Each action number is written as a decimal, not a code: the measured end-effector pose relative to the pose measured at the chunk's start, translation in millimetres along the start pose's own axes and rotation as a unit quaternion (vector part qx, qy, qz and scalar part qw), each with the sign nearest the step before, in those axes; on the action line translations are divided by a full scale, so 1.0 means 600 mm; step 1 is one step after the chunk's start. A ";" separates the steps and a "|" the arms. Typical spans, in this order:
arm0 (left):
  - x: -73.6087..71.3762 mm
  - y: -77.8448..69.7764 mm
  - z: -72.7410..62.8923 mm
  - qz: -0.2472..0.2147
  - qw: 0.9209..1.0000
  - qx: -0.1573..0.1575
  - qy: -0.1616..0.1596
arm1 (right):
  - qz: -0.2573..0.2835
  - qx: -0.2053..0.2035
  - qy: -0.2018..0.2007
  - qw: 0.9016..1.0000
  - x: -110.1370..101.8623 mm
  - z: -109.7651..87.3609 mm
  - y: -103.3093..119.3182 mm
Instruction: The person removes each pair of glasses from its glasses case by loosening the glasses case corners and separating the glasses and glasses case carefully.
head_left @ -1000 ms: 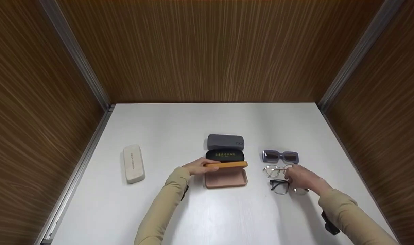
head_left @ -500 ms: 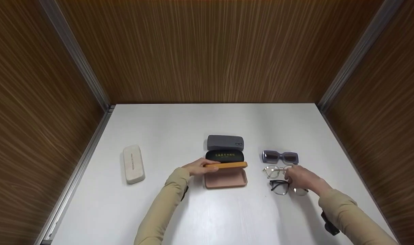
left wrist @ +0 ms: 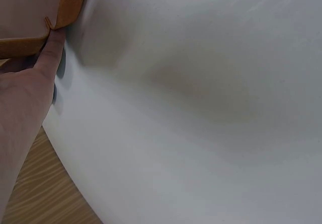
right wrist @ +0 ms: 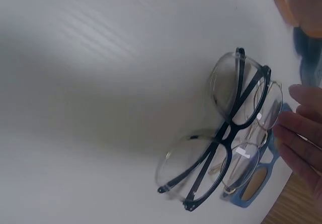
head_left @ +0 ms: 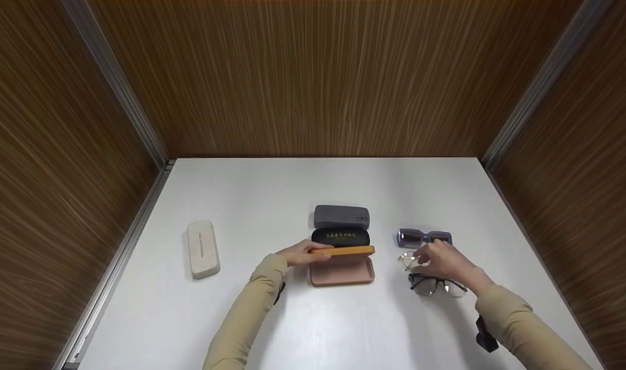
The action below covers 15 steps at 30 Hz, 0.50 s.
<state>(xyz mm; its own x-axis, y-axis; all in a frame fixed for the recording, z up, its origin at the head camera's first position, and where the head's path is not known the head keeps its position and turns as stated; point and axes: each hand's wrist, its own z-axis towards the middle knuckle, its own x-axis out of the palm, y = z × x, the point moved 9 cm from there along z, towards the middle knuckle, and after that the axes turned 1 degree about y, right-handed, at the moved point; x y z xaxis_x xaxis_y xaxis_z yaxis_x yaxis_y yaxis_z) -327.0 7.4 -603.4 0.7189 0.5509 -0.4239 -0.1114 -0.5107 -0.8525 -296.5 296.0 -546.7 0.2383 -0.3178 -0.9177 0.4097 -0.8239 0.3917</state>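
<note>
My left hand (head_left: 305, 253) grips the raised lid of an orange glasses case (head_left: 342, 277) with a pink lining, its inside bare. In the left wrist view, a finger lies against the orange case (left wrist: 72, 5) at its hinge corner. My right hand (head_left: 445, 261) is over thin gold-rimmed glasses (head_left: 407, 261) and hides part of them. In the right wrist view its fingers (right wrist: 296, 142) are fairly straight, beside the gold-rimmed glasses (right wrist: 270, 104), apparently holding nothing. Black-topped glasses (head_left: 427, 284) lie nearer me; purple sunglasses (head_left: 410, 237) lie just beyond.
Behind the orange case stand a black glasses case (head_left: 340, 237) and a grey glasses case (head_left: 341, 216), both closed. A cream glasses case (head_left: 203, 249) lies at the left. Wood-patterned panels (head_left: 313, 77) border the white table (head_left: 261, 190).
My right hand has moved away from the black-topped glasses, up and left over the gold-rimmed pair, uncovering the black-topped ones. My left hand and the orange case stay put.
</note>
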 end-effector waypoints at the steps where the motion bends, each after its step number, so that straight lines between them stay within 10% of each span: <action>1: 0.000 0.000 0.000 0.000 1.000 0.000 -0.001 | 0.007 -0.007 -0.014 1.000 0.001 0.003 0.006; 15: -0.002 -0.002 0.001 0.003 1.000 0.009 -0.002 | 0.112 -0.033 -0.083 0.990 0.025 0.033 0.053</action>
<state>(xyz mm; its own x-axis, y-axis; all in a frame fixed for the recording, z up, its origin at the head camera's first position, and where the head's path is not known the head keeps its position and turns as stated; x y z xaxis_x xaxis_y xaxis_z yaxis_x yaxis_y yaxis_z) -328.2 7.5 -602.1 0.7158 0.5502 -0.4299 -0.1283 -0.5016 -0.8555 -297.5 255.7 -549.2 0.1843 -0.5666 -0.8031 0.4215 -0.6926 0.5853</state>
